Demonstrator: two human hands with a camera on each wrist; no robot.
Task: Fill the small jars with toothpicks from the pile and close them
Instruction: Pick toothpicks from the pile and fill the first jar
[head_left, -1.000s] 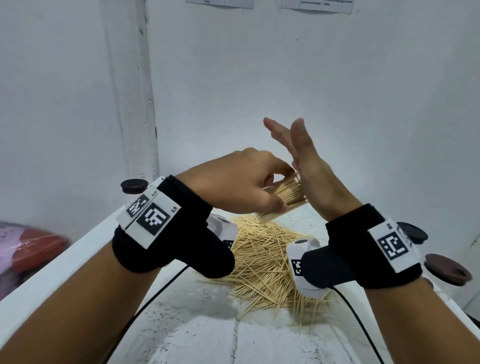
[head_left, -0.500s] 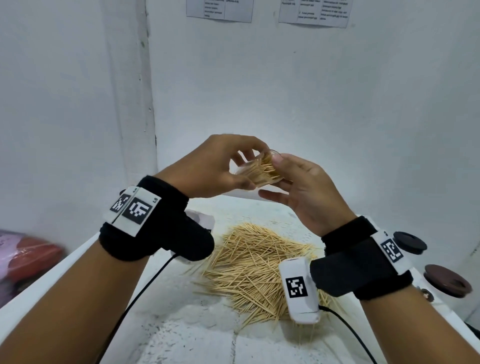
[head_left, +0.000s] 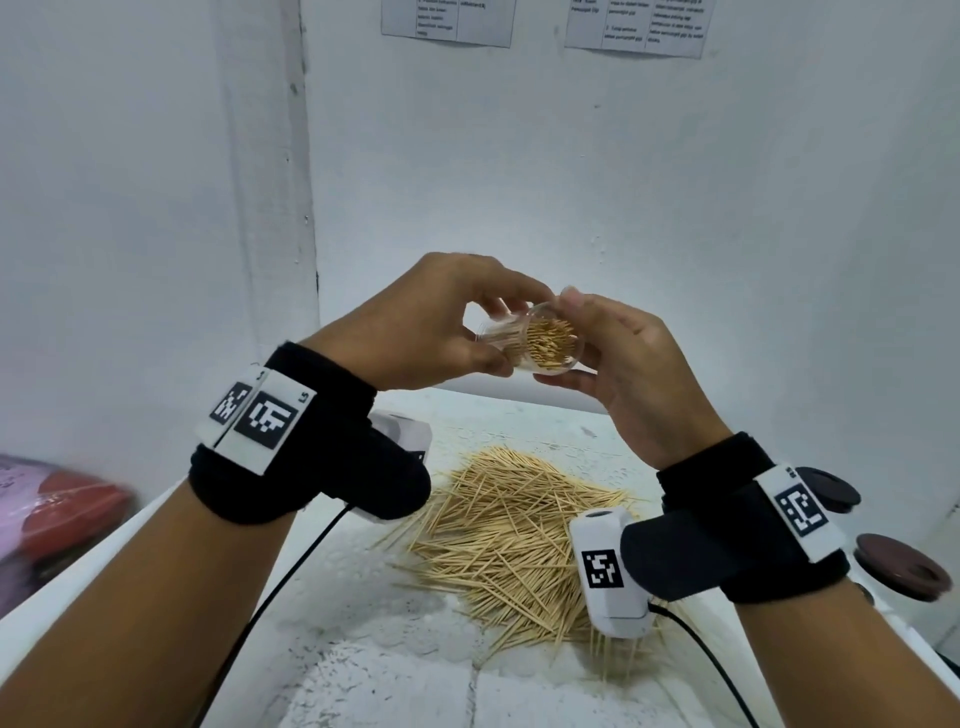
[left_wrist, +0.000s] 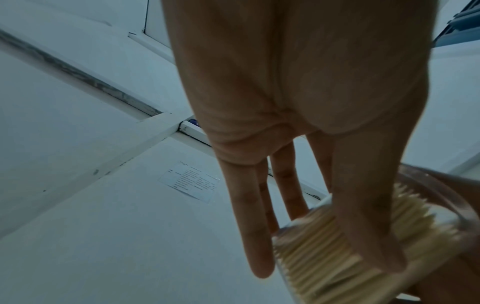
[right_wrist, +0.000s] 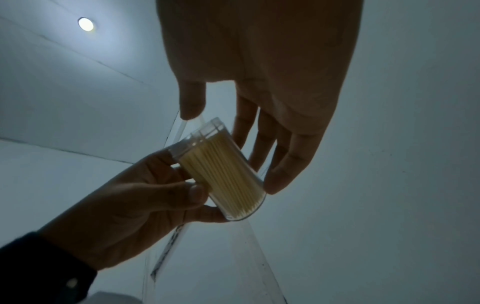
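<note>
A small clear jar packed with toothpicks is held up in the air above the table, lying on its side with its open mouth turned toward me. My left hand grips the jar's body between thumb and fingers. At the mouth, my right hand pinches the rim, thumb on top and fingers underneath. In the right wrist view the jar shows toothpicks lying parallel inside, and no lid is on it. The loose toothpick pile lies on the white table below both hands.
Two dark round lids sit at the table's right edge. White walls close in behind and to the left. A pink and red bag lies off the table at the left. Wrist camera cables trail over the tabletop.
My right hand went from a flat palm against the toothpick ends to pinching the jar's rim. Both hands rose, and the jar's mouth turned toward me.
</note>
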